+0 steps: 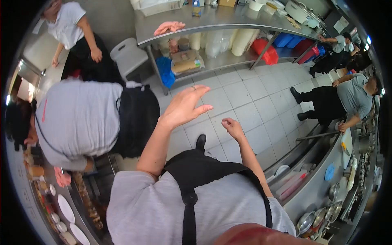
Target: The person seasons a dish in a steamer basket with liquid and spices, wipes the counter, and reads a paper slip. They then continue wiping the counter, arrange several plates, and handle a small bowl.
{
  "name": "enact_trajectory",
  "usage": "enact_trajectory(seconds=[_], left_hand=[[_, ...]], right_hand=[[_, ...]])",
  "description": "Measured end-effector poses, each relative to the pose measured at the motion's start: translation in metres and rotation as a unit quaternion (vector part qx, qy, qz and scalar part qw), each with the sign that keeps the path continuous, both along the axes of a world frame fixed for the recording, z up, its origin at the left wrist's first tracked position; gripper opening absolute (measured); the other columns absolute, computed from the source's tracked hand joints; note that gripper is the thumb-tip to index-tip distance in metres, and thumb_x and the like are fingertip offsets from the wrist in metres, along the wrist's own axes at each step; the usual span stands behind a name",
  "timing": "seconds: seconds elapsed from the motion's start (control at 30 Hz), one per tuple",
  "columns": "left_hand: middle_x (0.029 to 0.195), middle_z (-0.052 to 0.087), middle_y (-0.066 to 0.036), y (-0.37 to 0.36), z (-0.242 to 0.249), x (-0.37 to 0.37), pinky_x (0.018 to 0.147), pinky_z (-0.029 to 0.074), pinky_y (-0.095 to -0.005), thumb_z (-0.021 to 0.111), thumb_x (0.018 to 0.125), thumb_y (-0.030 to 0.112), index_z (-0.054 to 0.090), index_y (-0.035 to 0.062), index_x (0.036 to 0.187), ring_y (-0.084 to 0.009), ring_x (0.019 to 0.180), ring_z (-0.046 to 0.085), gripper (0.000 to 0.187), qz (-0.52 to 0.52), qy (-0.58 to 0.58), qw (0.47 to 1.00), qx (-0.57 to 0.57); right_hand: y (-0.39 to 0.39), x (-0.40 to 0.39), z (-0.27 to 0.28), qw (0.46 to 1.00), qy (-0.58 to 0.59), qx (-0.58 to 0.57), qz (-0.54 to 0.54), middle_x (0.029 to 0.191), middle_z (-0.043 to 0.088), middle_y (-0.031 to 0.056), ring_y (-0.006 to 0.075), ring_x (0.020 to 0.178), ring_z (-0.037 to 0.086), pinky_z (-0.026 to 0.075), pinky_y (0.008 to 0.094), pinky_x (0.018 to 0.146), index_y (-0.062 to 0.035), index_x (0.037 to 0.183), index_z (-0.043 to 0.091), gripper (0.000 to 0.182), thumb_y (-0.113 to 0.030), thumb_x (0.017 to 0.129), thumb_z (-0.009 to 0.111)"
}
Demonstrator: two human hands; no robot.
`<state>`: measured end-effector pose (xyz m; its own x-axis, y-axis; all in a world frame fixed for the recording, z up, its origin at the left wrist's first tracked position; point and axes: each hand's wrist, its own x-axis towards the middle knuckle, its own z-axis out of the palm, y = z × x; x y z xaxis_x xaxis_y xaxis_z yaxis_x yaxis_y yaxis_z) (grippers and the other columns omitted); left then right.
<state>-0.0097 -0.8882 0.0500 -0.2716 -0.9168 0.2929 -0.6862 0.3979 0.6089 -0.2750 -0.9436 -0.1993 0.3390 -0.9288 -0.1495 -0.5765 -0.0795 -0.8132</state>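
My left hand (184, 107) is raised over the tiled floor (241, 96), fingers stretched out and thumb apart, holding nothing. To its right and a little lower, my right hand (232, 127) hangs in the air with its fingers loosely curled and partly spread; nothing shows in it. Neither hand touches anything. Nearest to my left hand is a co-worker in a grey shirt (79, 118) and black apron, bent over the counter at the left. A black shoe (200, 143) stands on the floor below my hands.
A steel table (228, 20) with a pink cloth (168, 27) and loaded lower shelf stands ahead. A grey stool (128, 57) and a standing person (75, 36) are at upper left. More people (351, 96) stand right, by a counter with metal bowls (306, 221).
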Motion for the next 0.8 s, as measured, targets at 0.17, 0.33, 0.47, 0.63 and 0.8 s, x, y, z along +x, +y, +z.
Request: enact_trajectory(seconds=[0.17, 0.33, 0.47, 0.63, 0.8], left_hand=[[0.120, 0.052, -0.018, -0.102, -0.004, 0.011, 0.091, 0.040, -0.0376, 0.064, 0.077, 0.033, 0.050, -0.0007, 0.117, -0.0334, 0.109, 0.050, 0.054, -0.001, 0.023, 1.000, -0.013], [0.124, 0.049, -0.018, -0.193, -0.015, 0.007, 0.094, 0.038, -0.0376, 0.065, 0.076, 0.034, 0.049, -0.0002, 0.120, -0.0334, 0.114, 0.046, 0.058, -0.070, -0.008, 0.997, 0.045], [0.129, 0.042, -0.021, -0.279, -0.038, 0.033, 0.097, 0.035, -0.0375, 0.066, 0.074, 0.036, 0.049, 0.0009, 0.120, -0.0349, 0.120, 0.040, 0.060, -0.042, -0.089, 0.994, 0.036], [0.103, 0.052, -0.021, -0.401, -0.066, 0.112, 0.086, 0.040, -0.0420, 0.066, 0.070, 0.040, 0.056, 0.0009, 0.103, -0.0368, 0.100, 0.048, 0.052, 0.135, -0.120, 0.982, -0.047], [0.118, 0.049, -0.016, -0.439, -0.122, 0.177, 0.093, 0.035, -0.0470, 0.061, 0.073, 0.048, 0.052, 0.0089, 0.113, -0.0347, 0.114, 0.042, 0.056, 0.458, -0.184, 0.867, -0.063]], right_hand=[[-0.036, -0.097, -0.090, 0.972, 0.226, 0.066, 0.007, 0.089, 0.063, 0.0192, 0.0367, 0.085, 0.059, 0.047, 0.0428, 0.074, -0.0051, 0.088, 0.063, 0.037, -0.040, 0.077, 0.059], [-0.013, -0.230, -0.143, 0.912, 0.336, 0.235, 0.022, 0.087, 0.058, 0.0164, 0.0316, 0.083, 0.054, 0.043, 0.0411, 0.072, -0.0058, 0.082, 0.062, 0.037, -0.042, 0.080, 0.051], [-0.040, -0.290, -0.153, 0.915, 0.306, 0.263, -0.030, 0.073, 0.054, 0.0120, 0.0254, 0.067, 0.050, 0.039, 0.0381, 0.059, -0.0068, 0.074, 0.058, 0.029, -0.035, 0.080, 0.053], [-0.152, -0.352, -0.179, 0.955, 0.275, 0.018, 0.111, 0.055, 0.049, 0.0065, 0.0177, 0.048, 0.045, 0.035, 0.0343, 0.042, -0.0081, 0.064, 0.053, 0.025, -0.026, 0.080, 0.054], [-0.400, -0.240, -0.087, 0.983, 0.020, 0.065, -0.173, 0.050, 0.041, -0.0008, 0.0104, 0.049, 0.038, 0.032, 0.0301, 0.044, -0.0047, 0.061, 0.054, 0.027, -0.020, 0.083, 0.050]])
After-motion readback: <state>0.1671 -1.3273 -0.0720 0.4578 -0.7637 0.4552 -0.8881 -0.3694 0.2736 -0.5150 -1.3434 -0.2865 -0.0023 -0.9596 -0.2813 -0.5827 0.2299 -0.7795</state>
